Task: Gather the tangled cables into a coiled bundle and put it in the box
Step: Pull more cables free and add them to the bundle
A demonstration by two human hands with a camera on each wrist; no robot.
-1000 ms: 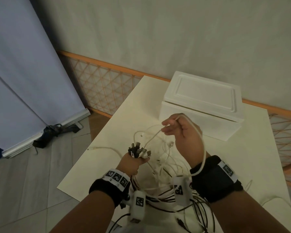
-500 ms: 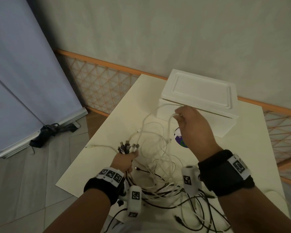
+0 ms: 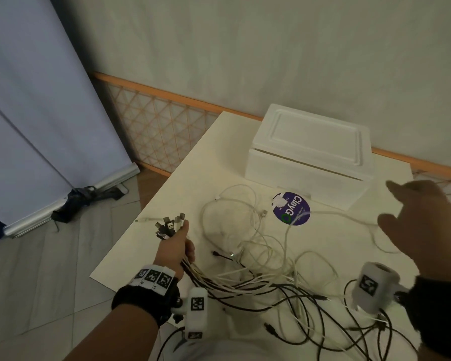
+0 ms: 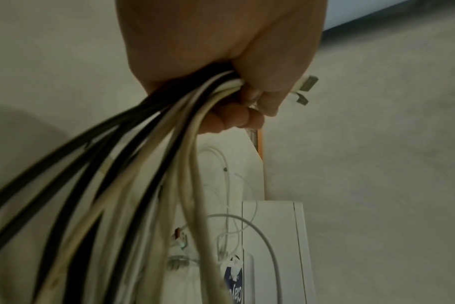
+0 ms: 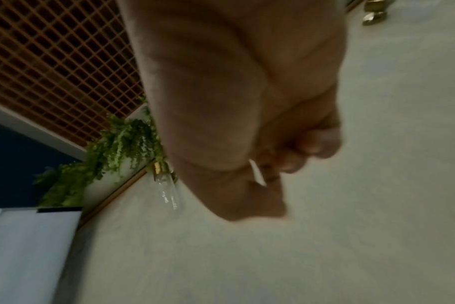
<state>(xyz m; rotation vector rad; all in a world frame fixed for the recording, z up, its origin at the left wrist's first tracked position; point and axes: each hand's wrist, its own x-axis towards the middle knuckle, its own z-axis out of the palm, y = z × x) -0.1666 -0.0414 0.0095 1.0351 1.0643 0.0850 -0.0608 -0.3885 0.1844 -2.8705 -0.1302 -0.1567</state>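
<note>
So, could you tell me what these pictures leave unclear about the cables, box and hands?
- Box contents: lid shut, head view.
- How many cables the left hand grips: hidden inside the fist, left wrist view.
- Right hand: motion-blurred in both views.
- Lower cable ends: cut off by the head view's bottom edge.

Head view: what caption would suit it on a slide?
Left hand grips gathered cable ends; right hand hangs open above loose cables near the closed box.
</note>
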